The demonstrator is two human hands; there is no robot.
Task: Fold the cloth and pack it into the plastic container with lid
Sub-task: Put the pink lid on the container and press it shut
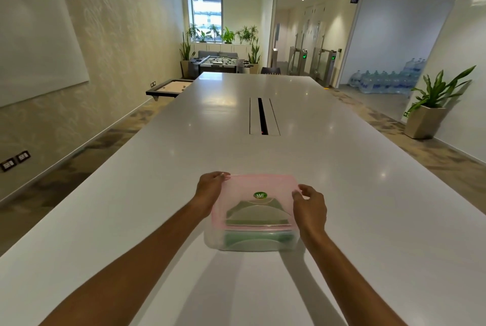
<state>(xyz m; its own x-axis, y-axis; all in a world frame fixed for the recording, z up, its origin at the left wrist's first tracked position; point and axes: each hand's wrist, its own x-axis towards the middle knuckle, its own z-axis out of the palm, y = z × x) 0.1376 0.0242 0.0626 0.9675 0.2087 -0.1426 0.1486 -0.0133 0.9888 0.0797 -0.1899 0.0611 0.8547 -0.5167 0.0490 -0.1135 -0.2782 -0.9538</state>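
A clear plastic container point(214, 240) stands on the white table near me. A green folded cloth point(252, 240) lies inside it and shows through the wall. A translucent pink lid point(263, 185) with a green round sticker sits over the container, its far edge tilted up a little. My left hand point(210, 189) grips the lid's far left corner. My right hand point(309, 206) pinches the lid's right edge.
The long white table point(236, 120) stretches ahead, with a narrow cable slot point(263, 116) in its middle. A potted plant point(431, 104) stands to the right on the floor. A foosball table and more plants are at the far end.
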